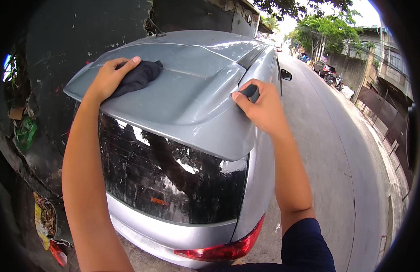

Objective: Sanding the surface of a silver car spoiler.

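Note:
A silver-grey car stands with its rear toward me, and both my hands are at its roof spoiler (173,104). My left hand (111,78) is closed on a bunched dark cloth (140,78) that rests on the spoiler's left part. Its fingers are partly hidden behind the hand and cloth. At the spoiler's right end, my right hand (260,106) pinches a small dark, bent piece (251,93), which looks like a soft pad. The fingers and thumb curl around it, close to the car's surface; whether it touches the paint I cannot tell. Below lies the dark rear window (173,177).
A dark, worn wall (83,31) runs close along the car's left side, with litter (47,217) at its foot. A red tail light (223,247) is at the lower right corner. To the right is a concrete road (325,149), with parked vehicles (325,68) farther off.

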### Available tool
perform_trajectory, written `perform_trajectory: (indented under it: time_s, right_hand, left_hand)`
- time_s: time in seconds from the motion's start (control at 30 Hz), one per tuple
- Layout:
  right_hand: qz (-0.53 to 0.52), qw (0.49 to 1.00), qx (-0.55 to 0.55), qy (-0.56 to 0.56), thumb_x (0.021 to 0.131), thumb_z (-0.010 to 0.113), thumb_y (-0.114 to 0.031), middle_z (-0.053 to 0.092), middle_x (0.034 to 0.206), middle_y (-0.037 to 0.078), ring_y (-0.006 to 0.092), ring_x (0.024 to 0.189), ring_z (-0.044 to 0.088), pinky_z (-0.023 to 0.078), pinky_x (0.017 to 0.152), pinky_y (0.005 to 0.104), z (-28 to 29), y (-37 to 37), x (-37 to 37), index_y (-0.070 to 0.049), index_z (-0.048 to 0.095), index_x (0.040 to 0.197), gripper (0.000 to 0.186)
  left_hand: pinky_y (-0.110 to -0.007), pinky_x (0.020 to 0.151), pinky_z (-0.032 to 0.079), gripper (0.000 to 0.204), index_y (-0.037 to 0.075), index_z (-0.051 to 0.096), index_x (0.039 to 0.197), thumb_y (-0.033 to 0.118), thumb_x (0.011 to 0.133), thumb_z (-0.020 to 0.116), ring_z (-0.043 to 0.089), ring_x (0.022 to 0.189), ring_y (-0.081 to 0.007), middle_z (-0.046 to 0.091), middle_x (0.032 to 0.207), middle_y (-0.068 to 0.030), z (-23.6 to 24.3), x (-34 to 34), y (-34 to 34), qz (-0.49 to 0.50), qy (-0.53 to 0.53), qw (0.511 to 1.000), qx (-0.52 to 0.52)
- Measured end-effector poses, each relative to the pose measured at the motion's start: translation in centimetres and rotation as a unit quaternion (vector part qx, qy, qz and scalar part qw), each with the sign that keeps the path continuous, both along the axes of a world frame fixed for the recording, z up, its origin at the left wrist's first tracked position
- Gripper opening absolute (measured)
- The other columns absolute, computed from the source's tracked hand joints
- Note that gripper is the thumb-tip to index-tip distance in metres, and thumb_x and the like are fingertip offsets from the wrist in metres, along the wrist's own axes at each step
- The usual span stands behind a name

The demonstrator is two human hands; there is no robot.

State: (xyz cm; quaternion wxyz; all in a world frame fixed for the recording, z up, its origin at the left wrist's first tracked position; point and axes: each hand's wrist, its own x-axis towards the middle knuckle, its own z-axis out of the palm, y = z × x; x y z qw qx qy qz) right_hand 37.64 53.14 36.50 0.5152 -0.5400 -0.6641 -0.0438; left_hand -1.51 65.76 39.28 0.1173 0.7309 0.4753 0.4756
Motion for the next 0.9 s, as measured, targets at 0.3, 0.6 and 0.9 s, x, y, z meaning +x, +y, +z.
perform_trajectory:
  time_s: [0.3, 0.6, 0.9]
  right_hand:
    - [0.004, 0.997, -0.051, 0.058, 0.088, 0.086, -0.026, 0.069, 0.068, 0.009, 0.0184, 0.061, 0.066, 0.052, 0.062, 0.036, 1.0, -0.1, 1.5, 0.001, 0.076, 0.091, 0.029]
    - [-0.004, 1.0, -0.011, 0.0, 0.089, 0.085, -0.026, 0.068, 0.066, 0.008, 0.0187, 0.061, 0.066, 0.051, 0.06, 0.0381, 0.1, -0.4, 0.1, 0.0, 0.076, 0.092, 0.028]
    - [0.036, 0.993, -0.027, 0.11, 0.091, 0.086, -0.024, 0.068, 0.069, 0.005, 0.0138, 0.063, 0.064, 0.05, 0.06, 0.0347, -4.4, -2.7, 1.9, 0.0, 0.075, 0.093, 0.027]
  left_hand:
    - [-0.035, 0.101, 0.054, 0.082, -0.002, 0.079, 0.129, 0.074, 0.098, 0.069, 0.074, 0.107, -0.0242, 0.08, 0.115, -0.0197, -0.1, -0.1, 0.1, -0.003, -0.001, 1.0, -0.008]
    - [-0.041, 0.121, 0.044, 0.061, 0.009, 0.065, 0.152, 0.051, 0.108, 0.068, 0.064, 0.138, -0.0291, 0.071, 0.143, -0.0154, -0.7, 0.5, -0.2, -0.053, 0.082, 0.985, 0.14]
    - [-0.05, 0.11, 0.051, 0.061, 0.012, 0.076, 0.137, 0.053, 0.092, 0.082, 0.065, 0.13, -0.0404, 0.067, 0.138, -0.0165, 0.4, 13.8, -9.3, -0.166, 0.199, 0.954, 0.152]
